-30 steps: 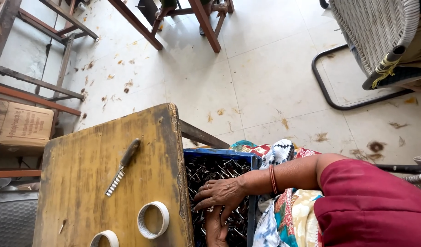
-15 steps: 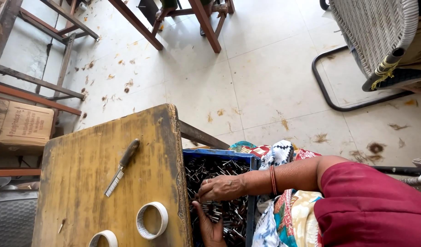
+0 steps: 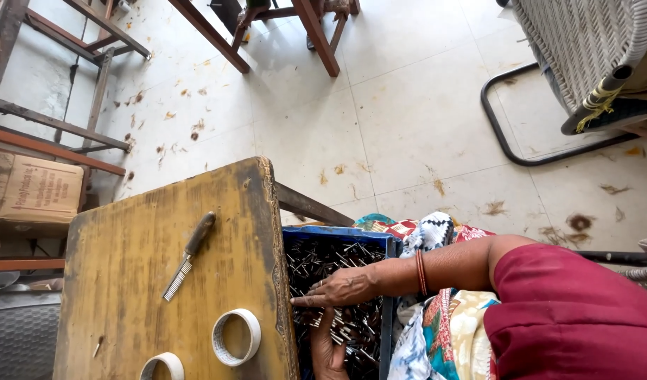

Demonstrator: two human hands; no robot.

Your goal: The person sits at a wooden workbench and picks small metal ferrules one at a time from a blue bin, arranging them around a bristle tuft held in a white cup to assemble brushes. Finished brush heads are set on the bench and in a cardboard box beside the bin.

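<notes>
Nearby, comb (image 3: 187, 257), tape rolls (image 3: 236, 337), wicker chair (image 3: 591, 49)

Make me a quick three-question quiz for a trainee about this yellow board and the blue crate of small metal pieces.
1. True or false: the right hand lies flat, fingers spread, over the metal pieces in the blue crate.
2. Which tool lies on the yellow board? A) comb with a dark handle B) scissors C) hammer
3. How many tape rolls show on the board?

Key
1. True; the left hand is in the crate too, below the right.
2. A, the comb.
3. Two: a whole roll and a roll cut by the picture's edge.
</notes>
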